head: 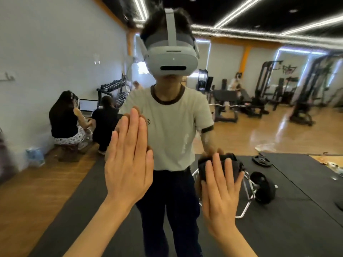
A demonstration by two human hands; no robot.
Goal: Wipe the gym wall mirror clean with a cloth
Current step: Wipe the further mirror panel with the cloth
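Note:
The wall mirror (259,138) fills the whole view and reflects the gym and me in a white shirt and headset. My left hand (129,160) lies flat against the glass, fingers straight and together, pointing up. Lower right, my right hand (220,188) presses a dark cloth (204,166) against the mirror with straight fingers; the cloth bunches out above and beside the fingertips.
In the reflection: black floor mats, a weight plate (261,161), a dumbbell (262,188) on a metal stand, weight machines (304,93) at the right, a dumbbell rack (113,89) and two people sitting by a laptop (88,106) at the left.

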